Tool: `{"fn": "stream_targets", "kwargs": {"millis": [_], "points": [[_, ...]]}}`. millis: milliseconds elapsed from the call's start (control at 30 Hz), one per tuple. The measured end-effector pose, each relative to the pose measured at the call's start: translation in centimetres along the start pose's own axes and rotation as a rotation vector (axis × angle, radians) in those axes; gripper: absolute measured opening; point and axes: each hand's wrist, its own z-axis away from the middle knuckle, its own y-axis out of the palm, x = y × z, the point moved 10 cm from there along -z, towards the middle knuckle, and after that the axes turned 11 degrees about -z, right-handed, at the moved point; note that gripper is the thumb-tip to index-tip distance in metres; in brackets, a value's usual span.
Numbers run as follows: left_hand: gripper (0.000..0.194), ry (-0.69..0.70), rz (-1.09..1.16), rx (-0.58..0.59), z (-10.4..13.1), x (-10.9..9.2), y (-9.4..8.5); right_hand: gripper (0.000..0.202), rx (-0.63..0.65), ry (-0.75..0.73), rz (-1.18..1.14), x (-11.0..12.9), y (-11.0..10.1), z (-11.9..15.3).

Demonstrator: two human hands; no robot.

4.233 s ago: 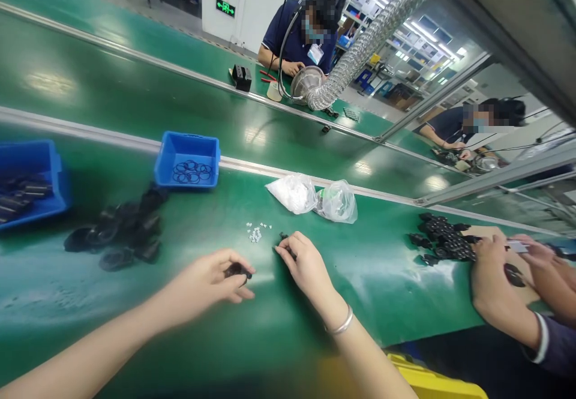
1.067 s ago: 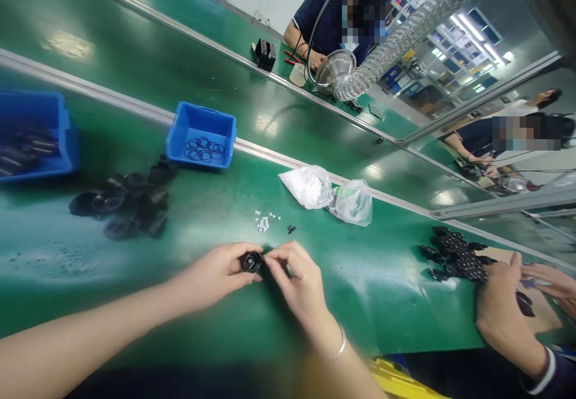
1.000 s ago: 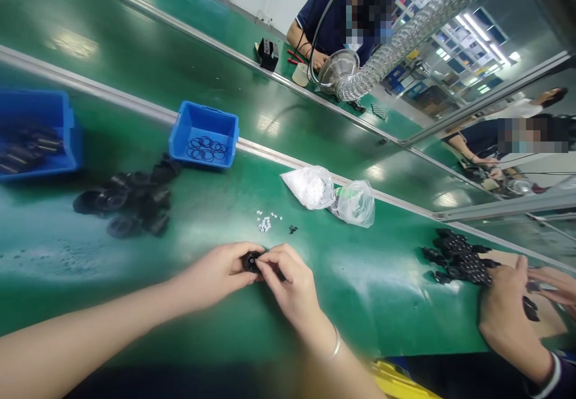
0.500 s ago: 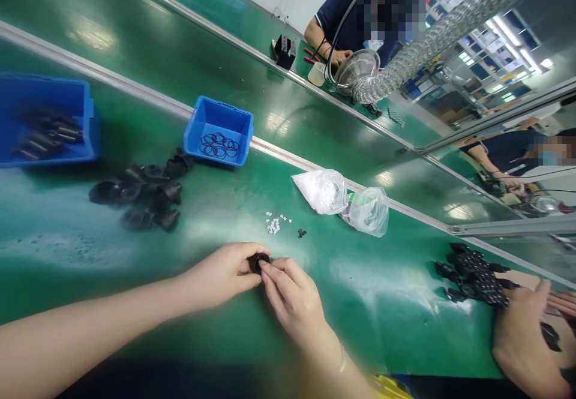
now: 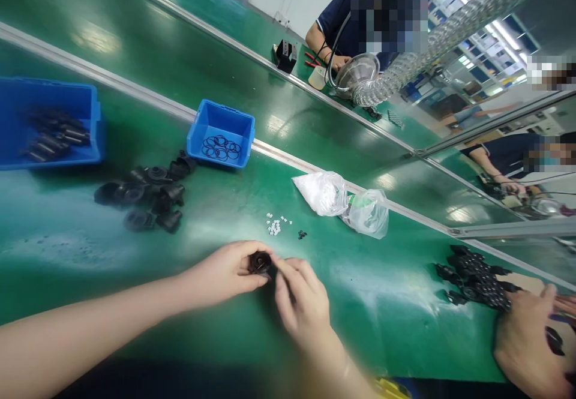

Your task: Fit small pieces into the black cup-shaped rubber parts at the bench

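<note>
My left hand (image 5: 238, 270) is closed around a small black hollow cylindrical part (image 5: 260, 262), whose round open end faces up towards me. Something inside the opening is too small to make out. Just right of the part is my right hand (image 5: 303, 297), its index finger stretched towards the rim and the thumb apart below. No object shows between those fingers. On the green table beyond both hands lie small white pieces (image 5: 273, 227) and a little cluster of small black pieces (image 5: 302, 234).
A blue bin (image 5: 220, 134) holds black rings; a larger blue bin (image 5: 49, 123) holds black cylinders. Black caps (image 5: 155, 192) lie in front. Plastic bags (image 5: 321, 192) rest by the metal rail. Another person's hand (image 5: 526, 339) is at right, near piled black parts (image 5: 479, 279).
My right fingers have drawn back right from the black part's opening, and thumb and index finger have spread apart. My left hand still holds the part.
</note>
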Motion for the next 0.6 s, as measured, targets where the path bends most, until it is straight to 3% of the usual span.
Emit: {"fn": "stream_targets", "kwargs": {"millis": [67,133,267,400,500,600], "points": [[0.032,0.004,0.054,0.017,-0.1,-0.2,0.1,0.045,-0.145,0.004,-0.039,-0.4,-1.8,0.0],[0.028,0.001,0.065,0.025,-0.1,-0.4,0.1,0.044,-0.186,0.013,-0.055,-0.9,-2.2,0.1],[0.024,0.011,0.089,0.027,0.0,-0.8,0.2,0.044,-0.098,0.016,-0.109,-1.2,-0.9,0.0],[0.026,0.007,0.091,-0.014,0.1,-0.5,0.3,0.050,0.093,-0.040,-0.043,-0.7,1.8,0.1],[0.030,0.018,-0.088,-0.054,0.1,-0.7,0.1,0.045,0.121,-0.132,0.100,0.0,3.0,0.1],[0.042,0.039,-0.342,-0.047,0.8,-2.0,-0.2,0.034,0.101,-0.109,0.112,-0.2,2.1,0.0]]}}
